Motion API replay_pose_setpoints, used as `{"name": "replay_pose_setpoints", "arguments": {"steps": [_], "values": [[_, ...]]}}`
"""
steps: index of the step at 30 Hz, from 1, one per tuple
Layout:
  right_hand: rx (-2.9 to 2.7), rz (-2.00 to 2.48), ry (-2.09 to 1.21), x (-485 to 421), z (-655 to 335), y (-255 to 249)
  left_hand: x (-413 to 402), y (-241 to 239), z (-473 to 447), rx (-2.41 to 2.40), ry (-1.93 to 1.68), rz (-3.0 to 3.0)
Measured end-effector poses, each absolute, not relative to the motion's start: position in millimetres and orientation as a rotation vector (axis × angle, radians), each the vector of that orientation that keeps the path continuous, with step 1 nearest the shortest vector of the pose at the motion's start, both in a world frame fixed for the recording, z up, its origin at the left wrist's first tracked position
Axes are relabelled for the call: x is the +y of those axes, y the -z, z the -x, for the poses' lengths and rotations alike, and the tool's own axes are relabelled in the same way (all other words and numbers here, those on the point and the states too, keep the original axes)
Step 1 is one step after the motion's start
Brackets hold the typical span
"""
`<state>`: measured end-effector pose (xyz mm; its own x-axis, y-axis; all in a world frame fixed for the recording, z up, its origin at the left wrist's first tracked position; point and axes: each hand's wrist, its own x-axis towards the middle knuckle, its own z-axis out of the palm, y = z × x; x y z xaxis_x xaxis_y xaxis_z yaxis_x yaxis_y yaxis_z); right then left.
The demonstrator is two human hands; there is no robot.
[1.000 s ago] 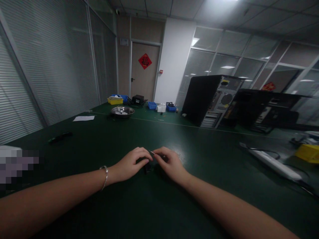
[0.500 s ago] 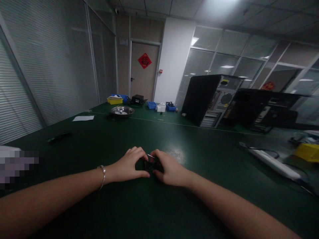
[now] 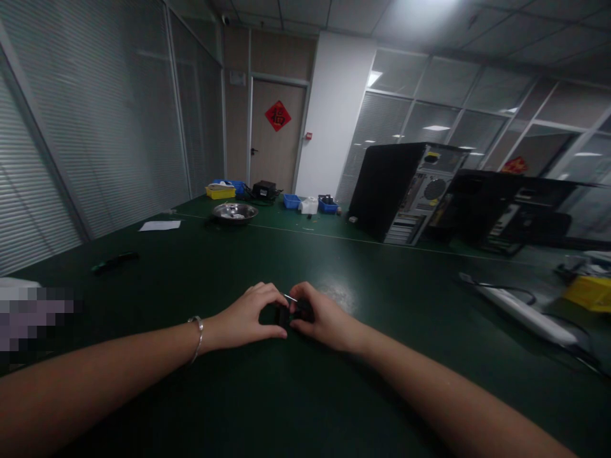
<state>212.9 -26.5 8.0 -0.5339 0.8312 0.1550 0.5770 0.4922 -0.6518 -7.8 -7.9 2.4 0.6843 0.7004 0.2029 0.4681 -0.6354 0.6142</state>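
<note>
Both my hands meet over a small black part [image 3: 282,314] lying on the dark green table [image 3: 305,394]. My left hand [image 3: 248,318], with a silver bracelet at the wrist, pinches the part from the left between thumb and fingers. My right hand [image 3: 321,318] grips it from the right, and a thin metal pin [image 3: 289,297] sticks out at its fingertips. The dim light hides the part's details.
A computer tower [image 3: 403,191] stands at the back right beside more black equipment [image 3: 506,213]. A metal bowl [image 3: 234,212], blue and yellow bins [image 3: 220,191] and a paper sheet [image 3: 160,226] lie at the far end. A power strip [image 3: 520,310] and a yellow box [image 3: 589,292] lie right.
My hands have drawn closer together and lower, and both now close on the small black part, which lay between them a second ago.
</note>
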Motion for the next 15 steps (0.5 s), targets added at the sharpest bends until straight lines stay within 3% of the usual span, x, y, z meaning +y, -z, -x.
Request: {"name": "replay_pose_setpoints", "arguments": {"steps": [15], "values": [[-1.935, 0.995, -0.811, -24, -203, 10, -3, 2, 7, 0.841, -0.743, -2.086]]}}
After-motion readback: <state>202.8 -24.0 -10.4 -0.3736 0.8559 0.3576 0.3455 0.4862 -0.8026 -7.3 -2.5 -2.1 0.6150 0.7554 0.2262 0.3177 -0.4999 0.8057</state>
